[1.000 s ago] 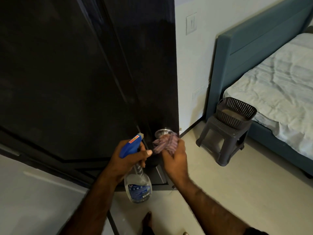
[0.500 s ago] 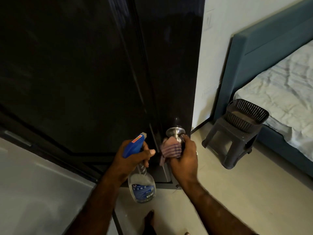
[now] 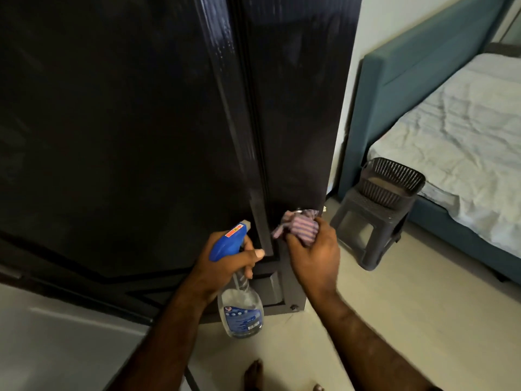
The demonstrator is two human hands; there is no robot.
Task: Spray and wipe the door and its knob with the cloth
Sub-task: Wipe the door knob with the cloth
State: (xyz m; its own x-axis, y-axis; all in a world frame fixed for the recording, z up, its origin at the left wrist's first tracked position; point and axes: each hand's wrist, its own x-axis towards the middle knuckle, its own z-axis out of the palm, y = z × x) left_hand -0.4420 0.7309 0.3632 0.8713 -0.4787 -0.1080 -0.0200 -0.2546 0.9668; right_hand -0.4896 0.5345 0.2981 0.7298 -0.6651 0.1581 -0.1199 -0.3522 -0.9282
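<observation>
Striped cloth [image 3: 300, 227] is bunched in the right hand [image 3: 313, 258] and wrapped over the knob [image 3: 299, 210] at the door [image 3: 169, 122] edge, probably to rub it. Left hand [image 3: 225, 263] grips the spray bottle [image 3: 239, 300] aside, ready.

Black door [image 3: 141, 122], pink-striped cloth [image 3: 301, 225], blue-topped spray bottle [image 3: 242, 311]

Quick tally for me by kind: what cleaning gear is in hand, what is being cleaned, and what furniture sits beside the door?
Cleaning gear: 2, the spray bottle in the left hand and the striped cloth in the right hand.
Surfaces being cleaned: 2, the dark door and its knob, mostly covered by the cloth.
Furniture: 3, stool, basket, bed.
Total: 7
</observation>
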